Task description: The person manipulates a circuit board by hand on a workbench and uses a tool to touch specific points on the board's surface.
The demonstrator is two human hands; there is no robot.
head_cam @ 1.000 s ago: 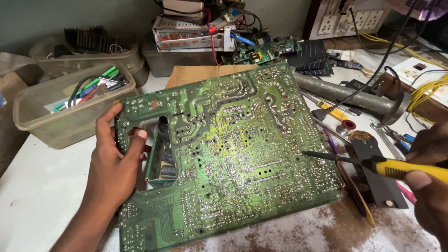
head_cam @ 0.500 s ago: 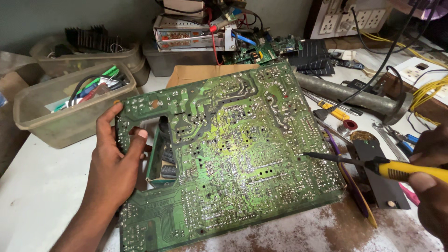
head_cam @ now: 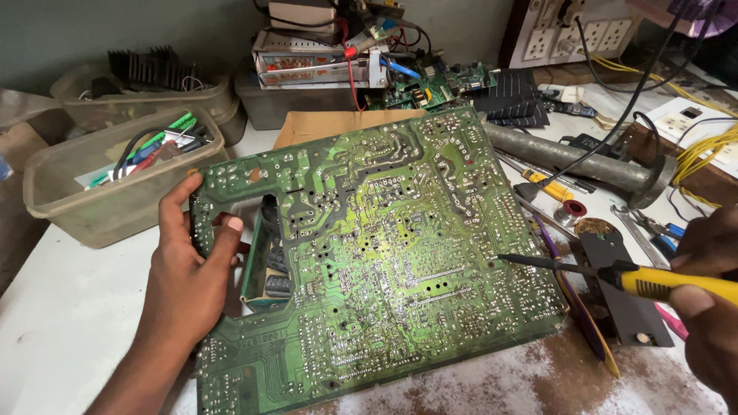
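Left hand (head_cam: 188, 284): fingers closed on left edge of green circuit board (head_cam: 377, 253), frame centre;
Right hand (head_cam: 711, 307): fingers clamped round yellow-handled soldering iron (head_cam: 615, 275), tip at board's right edge.

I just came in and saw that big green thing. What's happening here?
A person is working on a big green circuit board, solder side up, on a cluttered white workbench. The left hand holds the board's left edge, with the thumb hooked through a cut-out. The right hand grips a yellow-handled soldering iron, and its thin tip rests near the board's right edge. Tubs of wires and tools sit around.
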